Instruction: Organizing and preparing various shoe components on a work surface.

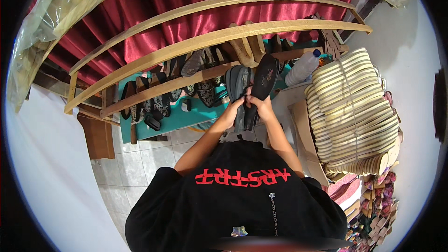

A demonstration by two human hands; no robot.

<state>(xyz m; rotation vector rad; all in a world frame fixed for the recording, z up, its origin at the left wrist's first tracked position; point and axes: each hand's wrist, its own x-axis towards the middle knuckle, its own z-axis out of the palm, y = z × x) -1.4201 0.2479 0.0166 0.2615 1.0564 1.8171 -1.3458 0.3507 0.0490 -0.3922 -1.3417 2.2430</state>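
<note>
Held up in front of me are two groups of shoe soles, side by side. My left hand [232, 113] is closed on a stack of grey shoe soles [238, 81], its thumb lying on the near part. On the other side, my right hand [260, 107] grips a black shoe sole [266, 77] that stands tilted, with its thumb pointing inward. Both hands almost meet where the two groups touch or overlap. Further dark pieces hang below the hands; I cannot make out how they are joined. The fingers behind the soles are hidden.
Wooden rack bars [219, 37] cross in front, over a teal table [182, 123] bearing several patterned shoes [161, 105]. At the right are a white bottle [302, 69] with a blue cap and a tied pile of cream soles [357, 107]. A red curtain [186, 0] hangs behind.
</note>
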